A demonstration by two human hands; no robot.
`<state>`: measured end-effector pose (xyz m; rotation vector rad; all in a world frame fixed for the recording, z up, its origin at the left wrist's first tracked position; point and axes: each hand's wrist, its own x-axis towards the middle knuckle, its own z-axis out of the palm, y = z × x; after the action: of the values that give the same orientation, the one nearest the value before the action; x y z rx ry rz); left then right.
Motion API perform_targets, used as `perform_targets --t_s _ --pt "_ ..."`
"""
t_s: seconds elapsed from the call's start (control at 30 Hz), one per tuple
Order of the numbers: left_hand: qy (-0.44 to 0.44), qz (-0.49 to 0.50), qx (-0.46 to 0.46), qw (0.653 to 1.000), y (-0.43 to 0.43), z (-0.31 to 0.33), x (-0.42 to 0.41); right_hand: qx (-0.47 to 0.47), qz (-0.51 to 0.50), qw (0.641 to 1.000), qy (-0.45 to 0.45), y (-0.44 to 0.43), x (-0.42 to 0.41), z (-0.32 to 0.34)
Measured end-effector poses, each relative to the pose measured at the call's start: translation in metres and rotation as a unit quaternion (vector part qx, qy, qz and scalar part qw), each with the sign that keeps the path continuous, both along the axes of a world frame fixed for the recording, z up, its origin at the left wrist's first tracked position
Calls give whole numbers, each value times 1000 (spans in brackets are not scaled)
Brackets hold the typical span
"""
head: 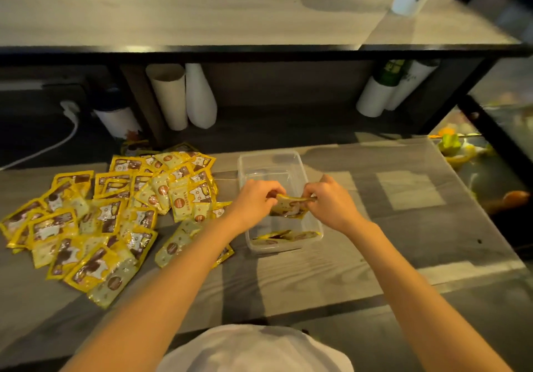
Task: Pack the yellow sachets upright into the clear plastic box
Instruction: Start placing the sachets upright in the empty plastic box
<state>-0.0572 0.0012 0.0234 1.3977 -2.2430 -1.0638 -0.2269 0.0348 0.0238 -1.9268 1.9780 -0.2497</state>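
A small bunch of yellow sachets point(290, 205) is held over the middle of the clear plastic box point(269, 155), its top edge uppermost and its printed face turned toward the camera. The left hand point(255, 198) pinches the bunch at its left upper corner with curled fingers, and the right hand point(331, 201) pinches the right upper corner the same way, so the two hands face each other across the box. How many sachets are in the bunch cannot be told. At the near end of the box a few packed sachets point(285, 236) stand on edge against the near wall, only their top edges showing; the far half of the box shows bare plastic. The box sits on a grey wood-grain table point(375, 227), long side running away from the person. Left of the box, and partly under the left forearm, a loose pile of sachets point(115, 207) lies flat and overlapping across the table. Behind the table, under a raised shelf point(202, 22), stand a cardboard tube point(170, 97) and a white roll point(200, 97) side by side, with a white cable point(57, 141) trailing further left.
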Motion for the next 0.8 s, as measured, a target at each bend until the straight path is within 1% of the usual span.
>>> perform_targets --t_s 0.07,0.17,0.27,0.37,0.5,0.67,0.73,0.8 --pt "-15 -7 31 999 2 -12 -1 30 22 999 16 5 -4 -5" --pt "-92 -25 63 994 4 -24 0 64 42 997 28 10 -7 -10" --pt "-173 -86 78 978 7 -28 1 88 63 994 29 12 -6 -11" --pt "-214 -130 87 964 8 -30 2 142 74 987 11 8 -4 -9" --pt "-218 -136 85 963 8 -27 3 175 58 982 -36 1 0 -9" --pt "-188 -138 107 966 10 -21 2 182 75 980 6 3 8 -18" --pt "-173 -134 119 968 11 -21 3 203 94 975 6 5 10 -18" --pt "-157 -128 134 970 14 -22 4 217 90 972 -17 7 9 -16"
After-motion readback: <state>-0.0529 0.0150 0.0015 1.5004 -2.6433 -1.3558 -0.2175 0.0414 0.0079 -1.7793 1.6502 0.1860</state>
